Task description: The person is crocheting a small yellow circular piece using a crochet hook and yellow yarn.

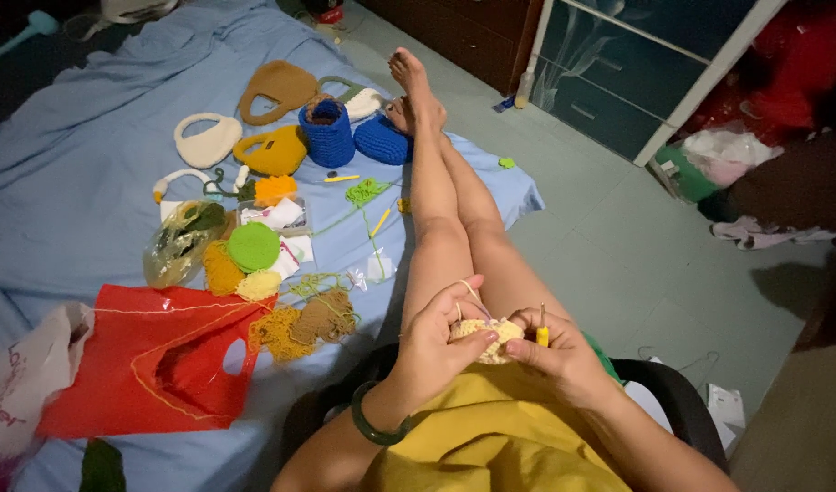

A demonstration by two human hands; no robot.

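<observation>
Seated, legs stretched toward 12 o'clock onto a blue sheet. Left hand curled shut around a small cream crochet piece, thumb pressed on top, likely to steady it. Right hand at 3 o'clock of the piece, fingers pinched closed on a yellow-handled crochet hook, tip upright. Yarn loops over the left forefinger, probably for tension. Red bag at 9 o'clock; finished crochet bags and yarn crowd 11 o'clock. Bare floor at 2 o'clock gives open room.
</observation>
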